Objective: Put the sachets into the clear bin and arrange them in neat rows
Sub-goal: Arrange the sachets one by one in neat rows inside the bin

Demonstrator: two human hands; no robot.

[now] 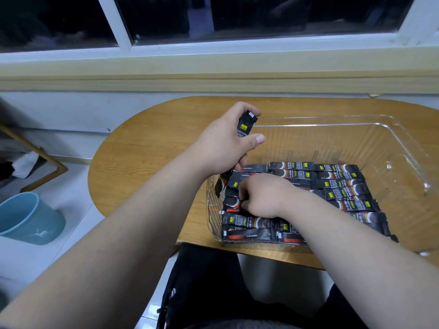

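One wastebasket (31,218) beside table (147,143); right hand (263,195) covers sachets (339,184).

The coffee sachets (337,184) are black with a red band, a small yellow label and white letters. The clear bin (308,125) is colourless. The table (147,148) shows orange-brown wood grain. The waste bin (28,217) is light blue.

Clear bin (308,124) cut off at right edge, sachets (340,184) partly hidden under right hand (262,195)
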